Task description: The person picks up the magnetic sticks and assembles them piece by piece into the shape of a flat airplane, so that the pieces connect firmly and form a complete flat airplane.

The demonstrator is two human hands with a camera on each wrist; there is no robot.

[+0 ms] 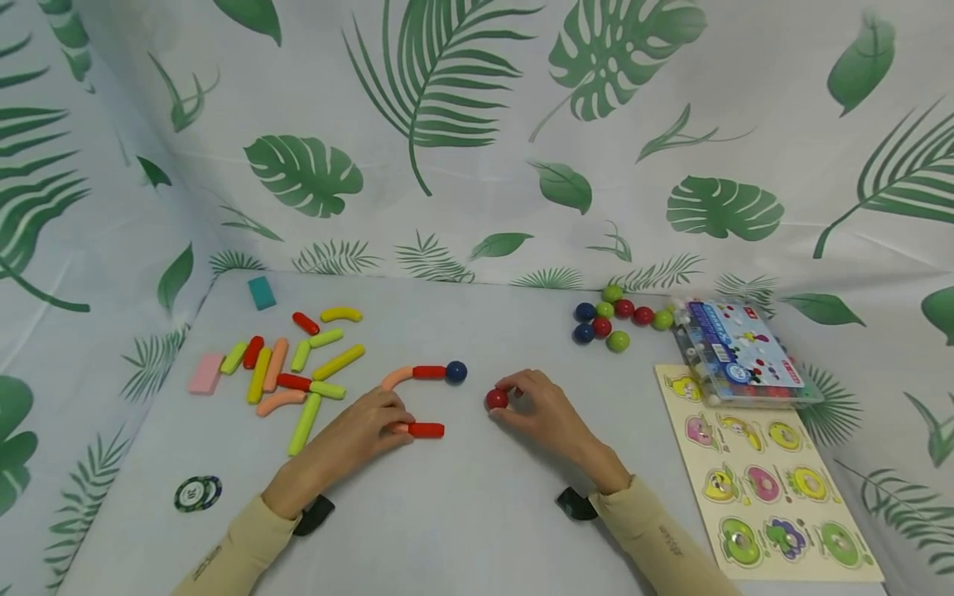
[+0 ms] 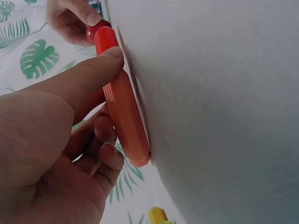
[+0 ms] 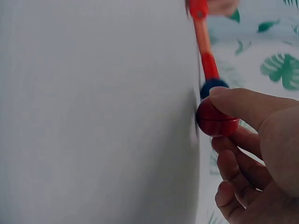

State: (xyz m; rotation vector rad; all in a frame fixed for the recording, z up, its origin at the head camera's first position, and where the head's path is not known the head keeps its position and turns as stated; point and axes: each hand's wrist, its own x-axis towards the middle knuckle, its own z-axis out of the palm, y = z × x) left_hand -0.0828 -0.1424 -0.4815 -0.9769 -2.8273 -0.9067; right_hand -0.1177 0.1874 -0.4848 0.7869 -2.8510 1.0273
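Note:
My left hand (image 1: pixel 363 428) pinches a joined piece low over the table, a short red stick (image 1: pixel 428 430) fitted to an orange stick (image 2: pixel 127 121). Its thumb presses near the joint in the left wrist view. Thumb and fingers of my right hand (image 1: pixel 550 414) hold a glossy red ball (image 1: pixel 495 400) at the tabletop, and a thin groove runs round the ball in the right wrist view. Between and beyond the hands lies another joined piece: a curved orange stick (image 1: pixel 398 377), a red stick (image 1: pixel 428 372) and a dark blue ball (image 1: pixel 456 372) at its right end.
Loose yellow, green, red and orange sticks (image 1: pixel 339 362) lie at left, near pink (image 1: pixel 206 373) and teal blocks (image 1: pixel 262 293). Round chips (image 1: pixel 197 493) lie front left. Coloured balls (image 1: pixel 601 327) cluster at back right. A clear box (image 1: pixel 745 352) overlaps a fruit puzzle board (image 1: pixel 689 459).

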